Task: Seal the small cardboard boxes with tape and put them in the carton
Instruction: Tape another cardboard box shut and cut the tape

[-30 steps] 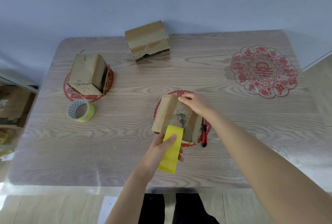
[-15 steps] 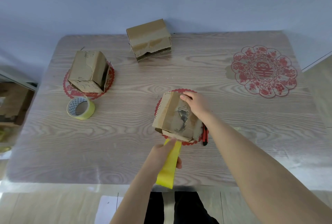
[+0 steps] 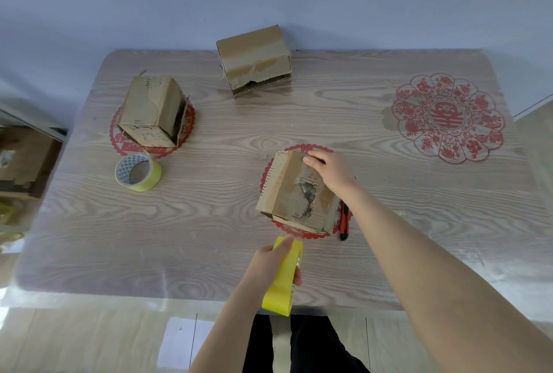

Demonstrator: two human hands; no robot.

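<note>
Left grip: your left grip (image 3: 273,265) is closed round a strip of yellow tape (image 3: 279,298). The thumb lies along its upper face, and the fingers are wrapped beneath it, mostly hidden.
Tape strip: it hangs over the front of the desk (image 3: 194,223), and its lower end reaches past the desk's front edge. The upper end sits under your thumb tip, just beside the near box (image 3: 291,190). I cannot tell whether it touches the box.
Right grip: your right grip (image 3: 332,172) holds the near box at its far top corner with the fingers bent over the edge. The thumb is out of sight behind the hand.
Near box: it stands mid-desk on a red paper-cut mat (image 3: 299,233), which shows only as a thin rim around the box. The top face has a torn grey patch, and your wrist covers its right corner.
Knife: a red utility knife (image 3: 344,223) lies just beside the box's right side, its far end hidden under your forearm.
Left box: the left box (image 3: 149,109) stands on a second red mat at far left. Its right side is in shadow and hard to read.
Far box: the far box (image 3: 254,58) sits at the desk's back edge, with ragged card along its lower front.
Tape roll: the tape roll (image 3: 153,176) lies flat just in front of the left box.
Off-desk: a brown cardboard shape (image 3: 27,160) is cut off by the left frame edge. It may be the carton.
</note>
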